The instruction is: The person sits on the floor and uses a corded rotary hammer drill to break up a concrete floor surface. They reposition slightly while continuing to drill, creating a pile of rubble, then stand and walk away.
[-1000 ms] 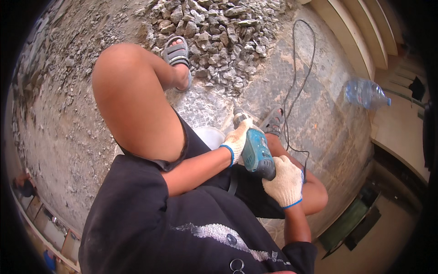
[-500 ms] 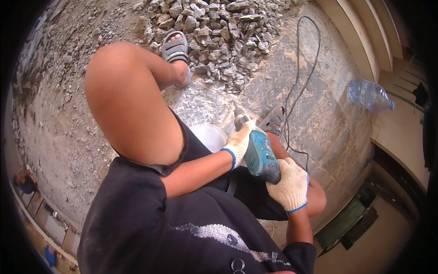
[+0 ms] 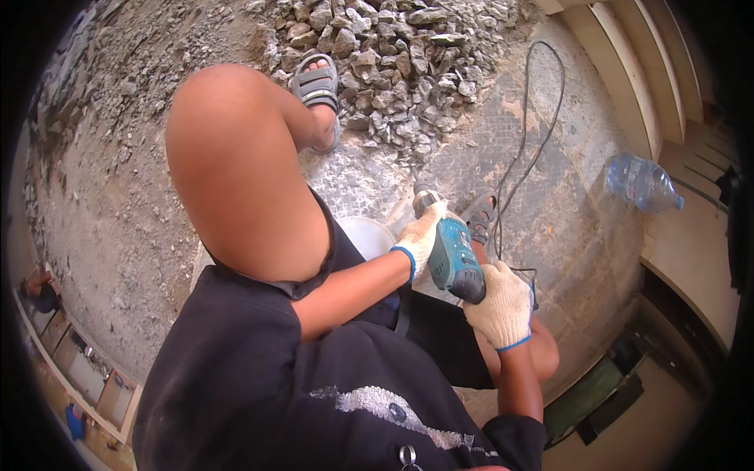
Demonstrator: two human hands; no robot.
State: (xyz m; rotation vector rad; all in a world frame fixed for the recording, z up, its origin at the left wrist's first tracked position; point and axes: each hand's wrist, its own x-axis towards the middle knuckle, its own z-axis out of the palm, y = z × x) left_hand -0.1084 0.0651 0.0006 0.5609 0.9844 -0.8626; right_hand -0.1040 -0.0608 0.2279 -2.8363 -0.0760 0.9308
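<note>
A teal and black power drill (image 3: 452, 253) is held slantwise between my hands, its chuck pointing away from me toward the floor by the stones. My left hand (image 3: 422, 235), in a cream knit glove with a blue cuff, wraps round the front of the drill just behind the chuck. At the back end, my right hand (image 3: 501, 306) in a matching glove grips the handle, most of which it hides. The bit's tip is hard to make out against the floor. A black cord (image 3: 525, 141) loops over the floor on the right.
Broken grey stones (image 3: 393, 67) lie heaped ahead of my sandalled feet. A white bucket (image 3: 366, 235) stands partly hidden behind my left forearm. On the right are a large clear plastic bottle (image 3: 640, 182) on its side and pale steps (image 3: 616, 74). Another person (image 3: 41, 290) shows at the far left.
The whole view has shifted a little. Against the floor, the drill sits slightly farther forward, and its bit shows less plainly. Both hands keep their hold; the cord beside my right hand bends differently.
</note>
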